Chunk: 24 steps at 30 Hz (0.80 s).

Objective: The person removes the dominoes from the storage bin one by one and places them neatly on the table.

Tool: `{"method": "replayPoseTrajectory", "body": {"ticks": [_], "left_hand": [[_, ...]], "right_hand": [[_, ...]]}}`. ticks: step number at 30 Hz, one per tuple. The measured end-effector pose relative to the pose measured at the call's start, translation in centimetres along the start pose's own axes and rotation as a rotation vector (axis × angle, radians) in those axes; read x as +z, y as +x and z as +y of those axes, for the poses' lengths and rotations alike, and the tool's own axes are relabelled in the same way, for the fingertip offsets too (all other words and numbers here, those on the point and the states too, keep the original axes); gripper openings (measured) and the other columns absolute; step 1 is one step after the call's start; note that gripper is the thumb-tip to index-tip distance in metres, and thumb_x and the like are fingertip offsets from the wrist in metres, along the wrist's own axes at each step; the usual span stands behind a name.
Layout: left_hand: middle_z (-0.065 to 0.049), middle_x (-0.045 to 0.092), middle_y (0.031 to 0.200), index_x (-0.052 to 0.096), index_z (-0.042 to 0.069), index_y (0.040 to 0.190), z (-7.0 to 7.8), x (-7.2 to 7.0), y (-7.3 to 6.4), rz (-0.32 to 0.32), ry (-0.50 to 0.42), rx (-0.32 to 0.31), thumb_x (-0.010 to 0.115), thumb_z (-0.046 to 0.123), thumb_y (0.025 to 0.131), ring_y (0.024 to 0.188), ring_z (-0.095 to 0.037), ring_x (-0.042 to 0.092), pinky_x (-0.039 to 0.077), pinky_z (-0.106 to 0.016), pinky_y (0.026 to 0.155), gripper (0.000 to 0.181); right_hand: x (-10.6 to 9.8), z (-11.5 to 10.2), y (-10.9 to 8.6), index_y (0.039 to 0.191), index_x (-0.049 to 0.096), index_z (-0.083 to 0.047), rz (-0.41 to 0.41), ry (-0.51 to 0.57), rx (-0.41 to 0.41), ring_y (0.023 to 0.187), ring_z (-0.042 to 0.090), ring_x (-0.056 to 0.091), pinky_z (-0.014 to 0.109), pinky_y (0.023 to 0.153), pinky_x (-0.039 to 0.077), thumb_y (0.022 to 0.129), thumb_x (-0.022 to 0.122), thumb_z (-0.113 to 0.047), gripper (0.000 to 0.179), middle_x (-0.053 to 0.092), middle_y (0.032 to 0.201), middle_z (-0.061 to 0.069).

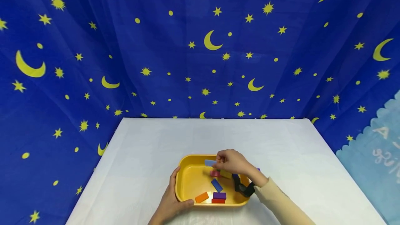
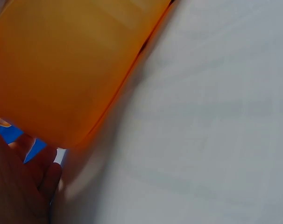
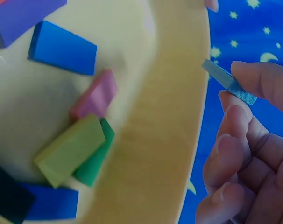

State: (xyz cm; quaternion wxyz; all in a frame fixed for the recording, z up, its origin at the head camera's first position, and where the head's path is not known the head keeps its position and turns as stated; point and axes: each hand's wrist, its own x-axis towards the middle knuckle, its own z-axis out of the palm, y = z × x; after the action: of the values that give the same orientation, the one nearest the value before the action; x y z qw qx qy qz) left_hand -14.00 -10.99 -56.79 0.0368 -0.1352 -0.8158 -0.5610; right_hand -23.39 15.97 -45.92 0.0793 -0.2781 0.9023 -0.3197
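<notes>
Near the front of the table is a yellow plastic tray (image 1: 191,180). My left hand (image 1: 171,195) grips its left end, fingers along the side and thumb at the front rim. In the left wrist view that hand's fingers lie by the tray's corner. Over the far rim, thumb and forefinger of my right hand (image 1: 232,161) pinch a light blue domino-like block (image 3: 219,76). Inside the tray lie blocks: orange (image 1: 201,197), purple (image 1: 219,195), red (image 1: 218,201), blue (image 1: 216,185), pink (image 3: 95,95), yellow (image 3: 71,149) and green (image 3: 95,161).
A black camera strap (image 1: 243,188) on my right wrist covers the tray's right end. A small purple piece (image 1: 258,169) shows behind the right forearm. White cloth (image 1: 150,148) covers the table. Blue curtains (image 1: 175,51) with moons and stars surround it.
</notes>
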Motion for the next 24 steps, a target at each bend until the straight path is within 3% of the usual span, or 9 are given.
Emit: {"method": "replayPoseTrajectory", "body": {"ticks": [6,11,17,24], "left_hand": [[-0.02,0.044,0.136,0.013,0.025,0.152,-0.1,-0.1,0.0,-0.01,-0.023,0.01,0.085,0.028,0.065,0.108,-0.028,0.053,0.046,-0.036,0.08,0.113],[-0.018,0.044,0.136,0.012,0.029,0.151,-0.1,-0.1,0.0,-0.018,-0.007,-0.022,0.085,0.029,0.067,0.106,-0.026,0.054,0.046,-0.036,0.077,0.111],[-0.016,0.044,0.137,0.012,0.031,0.151,0.2,-0.2,0.0,-0.01,-0.001,-0.056,0.085,0.03,0.066,0.107,-0.025,0.054,0.046,-0.036,0.078,0.112],[-0.017,0.042,0.138,0.012,0.033,0.15,0.4,0.0,0.0,-0.009,-0.012,-0.08,0.085,0.03,0.066,0.109,-0.026,0.052,0.045,-0.039,0.08,0.112]], "right_hand": [[-1.3,0.5,-0.8,0.073,0.061,-0.019,0.036,0.039,0.061,0.052,0.008,0.046,0.025,0.05,0.035,0.083,0.073,-0.037,0.023,0.053,0.062,-0.01],[-2.2,1.4,-1.4,0.075,0.063,-0.018,0.067,0.065,0.125,0.056,0.012,0.048,0.026,0.051,0.036,0.083,0.073,-0.037,0.022,0.053,0.064,-0.007],[-3.0,2.4,-2.0,0.077,0.062,-0.014,0.102,0.091,0.16,0.06,0.015,0.047,0.027,0.054,0.037,0.084,0.071,-0.036,0.025,0.052,0.066,-0.004],[-4.2,4.3,-3.4,0.082,0.062,-0.01,0.124,0.155,0.188,0.054,0.017,0.048,0.028,0.048,0.043,0.09,0.066,-0.032,0.024,0.052,0.066,-0.001]]}}
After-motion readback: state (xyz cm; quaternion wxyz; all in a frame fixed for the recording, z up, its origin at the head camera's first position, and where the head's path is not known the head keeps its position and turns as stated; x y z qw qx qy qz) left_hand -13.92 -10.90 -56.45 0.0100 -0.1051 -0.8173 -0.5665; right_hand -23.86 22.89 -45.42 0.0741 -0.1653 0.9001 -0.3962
